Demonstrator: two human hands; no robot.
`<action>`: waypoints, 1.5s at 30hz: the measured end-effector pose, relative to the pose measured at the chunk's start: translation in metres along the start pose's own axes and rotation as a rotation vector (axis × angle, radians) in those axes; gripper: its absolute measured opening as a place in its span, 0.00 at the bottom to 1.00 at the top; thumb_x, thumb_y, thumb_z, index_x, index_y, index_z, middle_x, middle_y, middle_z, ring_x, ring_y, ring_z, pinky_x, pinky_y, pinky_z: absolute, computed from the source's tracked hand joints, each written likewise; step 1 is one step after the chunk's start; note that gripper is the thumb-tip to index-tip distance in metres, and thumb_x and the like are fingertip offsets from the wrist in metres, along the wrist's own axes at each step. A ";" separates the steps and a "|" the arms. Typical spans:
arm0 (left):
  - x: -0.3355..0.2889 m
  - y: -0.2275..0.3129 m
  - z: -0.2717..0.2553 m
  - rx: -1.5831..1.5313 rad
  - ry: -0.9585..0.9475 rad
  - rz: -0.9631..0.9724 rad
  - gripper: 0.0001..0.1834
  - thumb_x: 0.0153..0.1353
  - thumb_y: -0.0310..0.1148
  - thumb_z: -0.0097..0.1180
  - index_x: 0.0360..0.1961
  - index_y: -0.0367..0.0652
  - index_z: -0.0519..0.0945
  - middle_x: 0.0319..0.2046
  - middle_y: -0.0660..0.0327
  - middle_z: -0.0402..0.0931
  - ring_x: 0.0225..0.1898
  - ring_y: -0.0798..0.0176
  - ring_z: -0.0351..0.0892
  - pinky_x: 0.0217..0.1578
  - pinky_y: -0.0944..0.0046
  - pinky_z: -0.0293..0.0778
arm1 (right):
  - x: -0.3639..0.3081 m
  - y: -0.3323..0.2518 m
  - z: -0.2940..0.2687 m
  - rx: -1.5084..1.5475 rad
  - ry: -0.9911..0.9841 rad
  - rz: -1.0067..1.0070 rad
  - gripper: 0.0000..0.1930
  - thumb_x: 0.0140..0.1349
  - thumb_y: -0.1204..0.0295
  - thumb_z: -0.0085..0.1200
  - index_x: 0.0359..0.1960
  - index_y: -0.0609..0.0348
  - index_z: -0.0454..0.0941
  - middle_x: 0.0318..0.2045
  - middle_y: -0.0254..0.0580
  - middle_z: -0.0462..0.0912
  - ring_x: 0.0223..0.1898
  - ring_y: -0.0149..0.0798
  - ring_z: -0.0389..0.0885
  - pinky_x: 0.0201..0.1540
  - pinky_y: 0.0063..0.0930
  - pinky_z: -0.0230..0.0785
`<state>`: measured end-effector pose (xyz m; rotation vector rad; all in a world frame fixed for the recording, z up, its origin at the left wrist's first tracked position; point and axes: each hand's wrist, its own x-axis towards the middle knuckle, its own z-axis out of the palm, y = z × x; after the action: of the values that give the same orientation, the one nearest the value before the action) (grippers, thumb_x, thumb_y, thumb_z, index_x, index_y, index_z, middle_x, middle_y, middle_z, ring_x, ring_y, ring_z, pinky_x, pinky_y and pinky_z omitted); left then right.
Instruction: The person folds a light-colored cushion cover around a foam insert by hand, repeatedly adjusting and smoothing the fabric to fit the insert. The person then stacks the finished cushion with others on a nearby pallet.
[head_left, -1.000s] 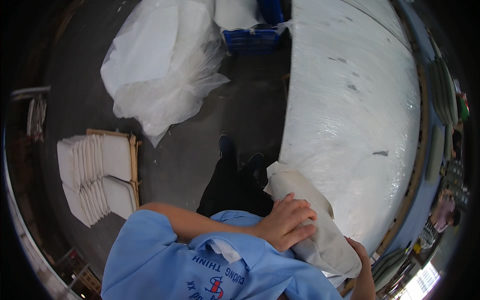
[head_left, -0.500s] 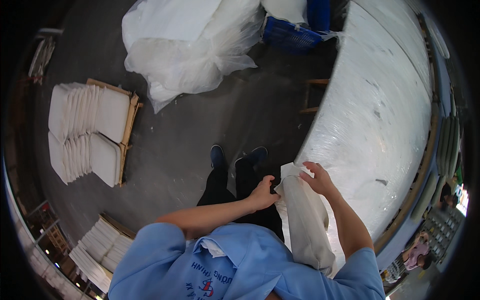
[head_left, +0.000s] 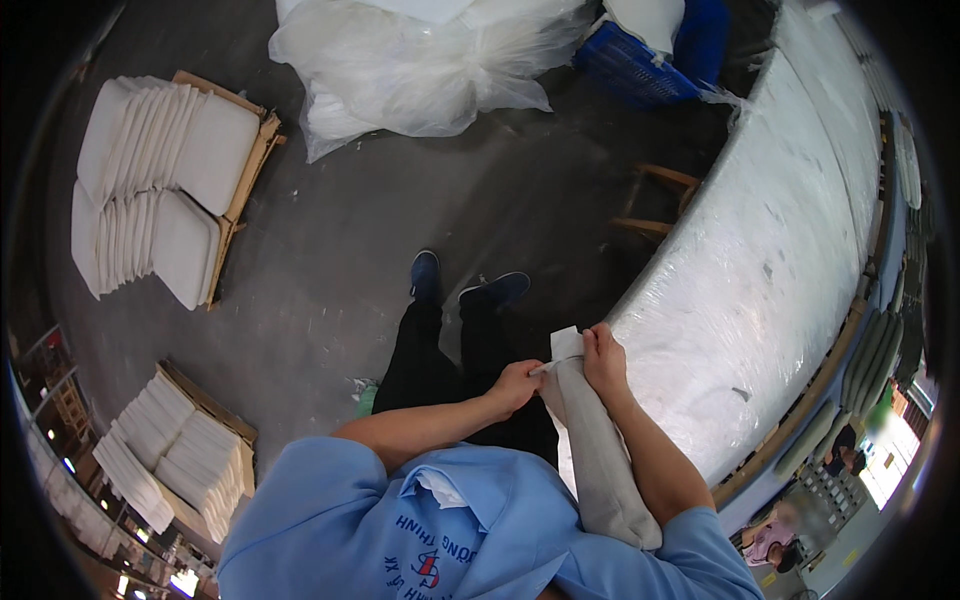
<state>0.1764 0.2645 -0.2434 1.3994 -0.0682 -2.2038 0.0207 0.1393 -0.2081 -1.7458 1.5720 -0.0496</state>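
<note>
A light grey fabric-covered cushion (head_left: 605,465) stands on edge in front of me, leaning against my body at the table's near end. A white piece (head_left: 566,342) sticks out past its far end. My left hand (head_left: 514,388) pinches the edge of the grey cover on the left side. Around the far end, my right hand (head_left: 604,362) is closed on the cushion, with the thumb side toward the white piece. The palm side of the right hand is hidden.
A long table wrapped in clear plastic (head_left: 740,270) runs along my right. Stacked white cushions (head_left: 150,190) sit on pallets at left, with another stack (head_left: 180,450) nearer. Ahead are a plastic bag (head_left: 430,70), a blue crate (head_left: 625,75) and a wooden stool (head_left: 655,198). People work at far right.
My right hand's spread fingers have closed on the cushion's far end. The left hand has shifted slightly and now pinches the cover. The whole view has turned a little.
</note>
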 end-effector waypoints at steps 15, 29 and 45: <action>0.091 -0.008 0.043 -0.573 0.625 -0.063 0.13 0.66 0.35 0.46 0.33 0.39 0.80 0.32 0.58 0.79 0.36 0.57 0.77 0.41 0.53 0.73 | 0.049 -0.013 0.034 -0.297 -0.116 0.024 0.25 0.62 0.49 0.65 0.19 0.57 0.79 0.22 0.52 0.83 0.28 0.59 0.84 0.33 0.54 0.72; 0.167 -0.021 0.014 0.387 0.905 -0.342 0.38 0.76 0.57 0.36 0.50 0.29 0.85 0.53 0.38 0.82 0.58 0.35 0.80 0.60 0.44 0.73 | 0.083 0.037 0.062 -0.370 -0.408 -0.016 0.11 0.60 0.64 0.57 0.34 0.55 0.88 0.34 0.55 0.89 0.38 0.57 0.89 0.45 0.50 0.83; 0.184 -0.019 0.005 0.349 0.793 -0.273 0.39 0.77 0.56 0.36 0.45 0.27 0.87 0.48 0.37 0.85 0.54 0.35 0.83 0.56 0.44 0.75 | 0.098 0.019 0.062 -0.464 -0.350 0.014 0.08 0.59 0.67 0.60 0.34 0.55 0.88 0.34 0.53 0.89 0.41 0.53 0.90 0.46 0.46 0.83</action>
<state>0.1043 0.1965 -0.3999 2.5088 0.0255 -1.7171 0.0593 0.0872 -0.3055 -1.9562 1.4042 0.6409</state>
